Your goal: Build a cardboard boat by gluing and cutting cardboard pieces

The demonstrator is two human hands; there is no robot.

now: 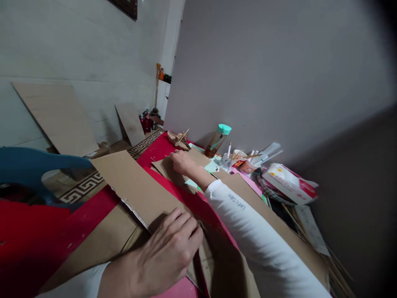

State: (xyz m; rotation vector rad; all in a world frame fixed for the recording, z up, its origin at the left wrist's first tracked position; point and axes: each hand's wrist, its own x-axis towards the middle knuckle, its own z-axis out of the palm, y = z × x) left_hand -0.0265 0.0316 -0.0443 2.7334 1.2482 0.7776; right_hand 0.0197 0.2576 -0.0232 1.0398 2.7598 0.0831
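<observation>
My left hand, in the near middle, has its fingers curled and closed on a piece of cardboard. That brown piece reaches away to the left and has a torn, ragged lower edge. Its grip hides part of the board. My right hand is stretched far across the red tabletop, over another flat cardboard piece. The fingers there are bent and pressed together, and whatever they pinch is too small or hidden to make out. Just beyond sits a small cardboard model with thin sticks.
A bottle with a turquoise lid stands by the grey wall panel. Right of it are paper cups with sticks and a tissue pack. Long cardboard lies under my right forearm. A blue chair stands left.
</observation>
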